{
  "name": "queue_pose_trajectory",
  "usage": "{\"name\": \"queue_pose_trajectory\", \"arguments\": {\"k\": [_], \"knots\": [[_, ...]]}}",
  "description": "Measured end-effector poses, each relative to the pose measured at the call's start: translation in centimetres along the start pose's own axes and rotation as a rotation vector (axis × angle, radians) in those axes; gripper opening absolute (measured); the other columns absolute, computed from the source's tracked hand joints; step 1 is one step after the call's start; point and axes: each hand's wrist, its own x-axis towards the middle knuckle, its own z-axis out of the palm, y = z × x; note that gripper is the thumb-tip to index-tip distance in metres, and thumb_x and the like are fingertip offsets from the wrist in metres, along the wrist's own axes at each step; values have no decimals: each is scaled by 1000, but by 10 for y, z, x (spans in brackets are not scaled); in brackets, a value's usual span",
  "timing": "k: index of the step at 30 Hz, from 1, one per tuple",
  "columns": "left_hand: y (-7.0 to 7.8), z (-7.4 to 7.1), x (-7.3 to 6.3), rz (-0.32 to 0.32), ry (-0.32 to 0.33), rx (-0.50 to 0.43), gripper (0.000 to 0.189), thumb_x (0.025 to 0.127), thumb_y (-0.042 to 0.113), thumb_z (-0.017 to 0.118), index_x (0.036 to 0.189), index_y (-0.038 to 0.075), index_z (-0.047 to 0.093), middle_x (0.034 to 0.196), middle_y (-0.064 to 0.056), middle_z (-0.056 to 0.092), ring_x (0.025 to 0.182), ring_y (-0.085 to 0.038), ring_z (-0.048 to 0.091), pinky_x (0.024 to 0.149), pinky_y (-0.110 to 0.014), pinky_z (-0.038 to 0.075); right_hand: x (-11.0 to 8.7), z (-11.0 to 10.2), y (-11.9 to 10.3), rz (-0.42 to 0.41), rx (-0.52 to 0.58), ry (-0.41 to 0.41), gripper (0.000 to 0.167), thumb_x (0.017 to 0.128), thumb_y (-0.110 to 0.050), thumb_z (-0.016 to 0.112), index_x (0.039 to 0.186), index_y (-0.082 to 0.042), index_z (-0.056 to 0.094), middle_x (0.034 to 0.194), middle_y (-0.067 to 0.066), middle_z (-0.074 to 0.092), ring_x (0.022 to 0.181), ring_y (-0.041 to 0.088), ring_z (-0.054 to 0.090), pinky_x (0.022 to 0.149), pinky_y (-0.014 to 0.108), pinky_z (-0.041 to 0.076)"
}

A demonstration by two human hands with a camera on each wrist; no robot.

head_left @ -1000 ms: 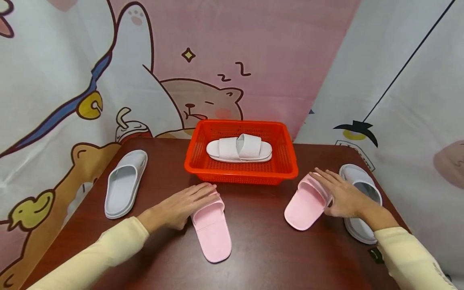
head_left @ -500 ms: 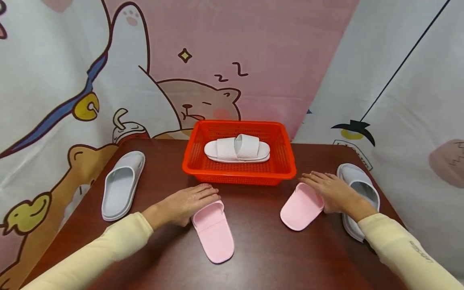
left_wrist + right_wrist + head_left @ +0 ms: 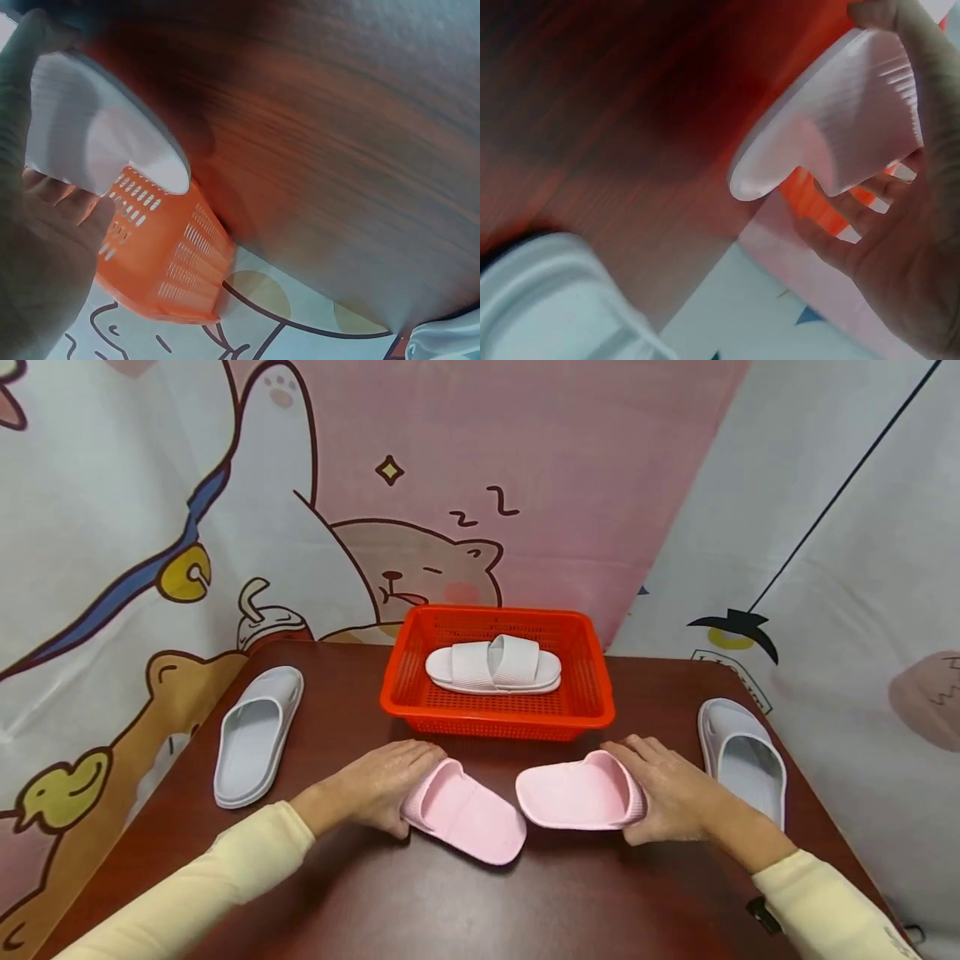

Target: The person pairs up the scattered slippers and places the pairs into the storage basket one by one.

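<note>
In the head view my left hand (image 3: 382, 783) grips one pink slipper (image 3: 480, 820) around its strap end, its heel pointing right and toward me. My right hand (image 3: 667, 789) holds the other pink slipper (image 3: 562, 795) by its strap end, heel pointing left. The two heels are close together, with a small gap between them. Thumb and fingers sit on opposite edges of the pink slipper (image 3: 112, 124) in the left wrist view. A similar grasp on the ribbed strap of the pink slipper (image 3: 862, 112) shows in the right wrist view.
Behind the hands stands a red perforated basket (image 3: 495, 720) with a pair of white slippers (image 3: 472, 667) inside. A grey slipper (image 3: 251, 752) lies at the table's left edge. Another grey slipper (image 3: 750, 764) lies at the right, partly behind my forearm. Printed cloth surrounds the brown table (image 3: 540, 893).
Both pink slippers have turned so their heels face each other, and the right one has moved left. My hands, earlier laid over the straps, now grip them.
</note>
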Motion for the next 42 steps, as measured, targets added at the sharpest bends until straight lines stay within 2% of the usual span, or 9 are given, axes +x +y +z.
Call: {"name": "queue_pose_trajectory", "arguments": {"k": [3, 10, 16, 20, 29, 37, 42], "knots": [[3, 2, 2, -12, 28, -9, 103, 57, 47, 91, 141, 8, 45, 132, -4, 55, 124, -21, 53, 110, -38, 39, 3, 2, -13, 3, 10, 21, 110, 57, -49, 89, 148, -7, 42, 127, 8, 55, 113, 28, 51, 91, 54, 50], [10, 4, 7, -16, 70, -6, 103, 60, 57, 86, 142, 9, 45, 129, -1, 56, 113, -17, 58, 101, -35, 47, 10, 11, -28, -67, 38, 134, 98, 59, -59, 88, 136, -10, 53, 121, -3, 56, 103, 16, 49, 83, 41, 50], [15, 4, 10, -23, 138, 65, 101, 62, 60, 82, 141, 6, 50, 131, -6, 60, 115, -20, 60, 99, -36, 49, 17, 14, -34, -125, -15, 187, 99, 62, -69, 82, 139, -11, 56, 123, 0, 56, 107, 19, 49, 83, 43, 51], [18, 6, 11, -19, 174, 84, 100, 62, 60, 82, 140, 4, 52, 132, -8, 62, 116, -22, 62, 100, -37, 49, 20, 15, -38, -145, -30, 212, 99, 61, -69, 82, 138, -12, 58, 122, 0, 57, 107, 20, 50, 81, 43, 51], [23, 7, 12, -35, 193, 97, 98, 64, 59, 82, 140, 5, 53, 130, -8, 64, 116, -22, 63, 100, -37, 49, 25, 18, -43, -169, -55, 270, 93, 63, -68, 81, 135, -13, 62, 120, -1, 58, 105, 21, 50, 76, 41, 50], [33, 9, 15, -52, 203, 107, 102, 61, 62, 82, 140, 4, 51, 128, -8, 63, 114, -23, 63, 100, -38, 49, 33, 25, -53, -182, -24, 302, 96, 61, -66, 82, 135, -10, 61, 119, 1, 58, 106, 21, 49, 80, 41, 52], [36, 10, 17, -47, 233, 140, 105, 61, 63, 82, 141, 2, 52, 128, -11, 64, 114, -25, 63, 100, -38, 49, 38, 28, -61, -152, 0, 289, 98, 60, -65, 83, 136, -9, 58, 119, 2, 54, 106, 20, 50, 81, 39, 54]]}}
